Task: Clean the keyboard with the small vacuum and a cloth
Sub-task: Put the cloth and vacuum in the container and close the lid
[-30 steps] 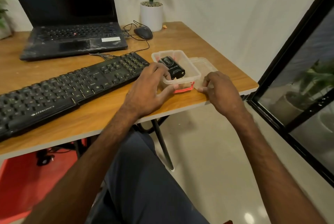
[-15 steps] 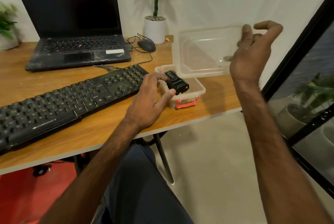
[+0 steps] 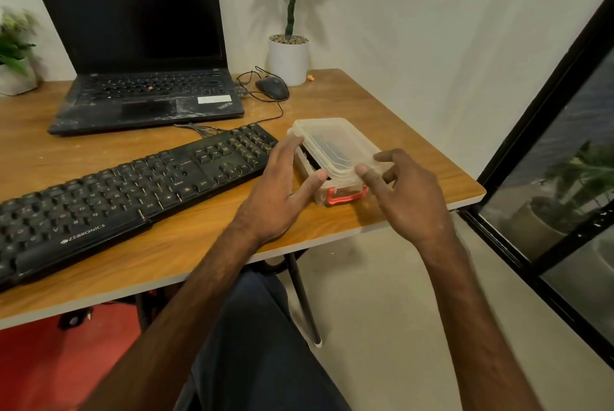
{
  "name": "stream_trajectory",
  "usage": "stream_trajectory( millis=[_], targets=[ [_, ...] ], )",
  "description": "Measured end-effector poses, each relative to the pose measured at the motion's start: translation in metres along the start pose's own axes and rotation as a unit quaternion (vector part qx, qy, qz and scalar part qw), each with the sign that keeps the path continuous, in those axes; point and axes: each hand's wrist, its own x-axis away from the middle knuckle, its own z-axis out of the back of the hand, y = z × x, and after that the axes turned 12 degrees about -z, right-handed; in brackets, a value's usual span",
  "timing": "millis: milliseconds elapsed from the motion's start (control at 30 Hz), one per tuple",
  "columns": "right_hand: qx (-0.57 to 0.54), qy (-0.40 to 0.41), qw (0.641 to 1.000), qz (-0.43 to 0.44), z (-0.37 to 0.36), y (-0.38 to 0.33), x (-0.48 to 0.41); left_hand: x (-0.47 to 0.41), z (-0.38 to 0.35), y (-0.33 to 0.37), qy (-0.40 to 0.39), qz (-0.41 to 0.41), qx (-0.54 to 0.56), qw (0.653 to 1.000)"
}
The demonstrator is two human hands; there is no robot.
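Desk (image 3: 199, 238): box (image 3: 319, 194) braced by the flat left hand (image 3: 279, 191), lid (image 3: 335, 145) apparently pinched by the right hand (image 3: 408, 198). Keyboard (image 3: 133, 184) lies at 9 o'clock.

Both bare forearms reach from the near edge toward the far right, the left forearm (image 3: 199, 284) angling in from the near left, the right forearm (image 3: 465, 311) from the near right. The left hand (image 3: 279, 191) lies palm down, its fingers (image 3: 287, 151) straight and together along the left side of a box (image 3: 319, 194), thumb (image 3: 315, 178) spread right onto the near edge of the lid (image 3: 335, 145). The right hand (image 3: 408, 198), back up and wrist slightly raised, pinches the lid's near right corner between thumb (image 3: 365, 173) and bent index finger (image 3: 387, 155); its other fingers curl loosely beneath.
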Motion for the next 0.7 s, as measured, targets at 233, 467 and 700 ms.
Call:
stream_trajectory(
  millis=[233, 467, 700],
  targets=[
    [0.033, -0.021, 0.994, 0.104, 0.001, -0.013, 0.000, 0.000, 0.001, 0.004, -0.024, 0.012, -0.003, 1.000],
    [0.067, 0.014, 0.981, 0.180, -0.011, -0.010, -0.003, 0.001, 0.004, 0.002, 0.016, 0.006, 0.000, 1.000],
    [-0.024, -0.012, 0.976, 0.215, -0.035, 0.013, 0.000, 0.001, 0.005, 0.002, 0.027, -0.002, -0.018, 0.999]
  ],
)
